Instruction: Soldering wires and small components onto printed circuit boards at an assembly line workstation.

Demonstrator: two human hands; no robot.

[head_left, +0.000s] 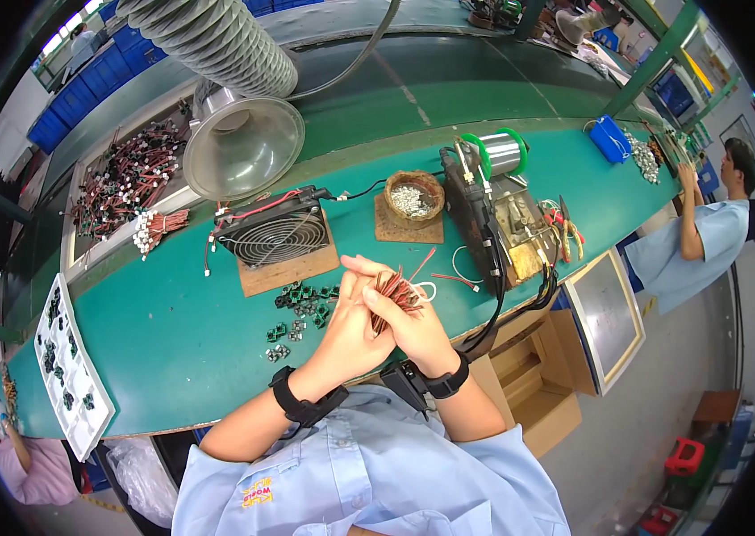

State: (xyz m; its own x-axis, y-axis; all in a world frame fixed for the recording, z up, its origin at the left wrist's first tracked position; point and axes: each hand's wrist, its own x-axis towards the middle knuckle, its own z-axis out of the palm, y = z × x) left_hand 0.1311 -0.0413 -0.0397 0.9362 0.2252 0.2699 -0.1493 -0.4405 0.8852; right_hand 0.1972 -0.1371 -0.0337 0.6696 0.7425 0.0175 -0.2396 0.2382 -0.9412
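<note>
My left hand (348,329) and my right hand (422,335) meet over the front of the green bench, both closed around a bundle of short red-brown wires (395,293). The wire ends stick up between my fingers and thumbs. A white loop (429,290) shows beside the bundle at my right hand. Just left of my hands lie several small green-and-black parts (306,299), with metallic ones nearer the edge. A few loose red wires (456,281) rest beyond my right hand.
A fan (279,237) sits on a board, near a bowl of white pieces (413,198). Right stand a soldering unit (507,219), a solder spool (504,154) and pliers (563,230). Left are a white tray (96,415), wire harnesses (132,174) and an extraction hood (248,147). A co-worker (699,237) works right.
</note>
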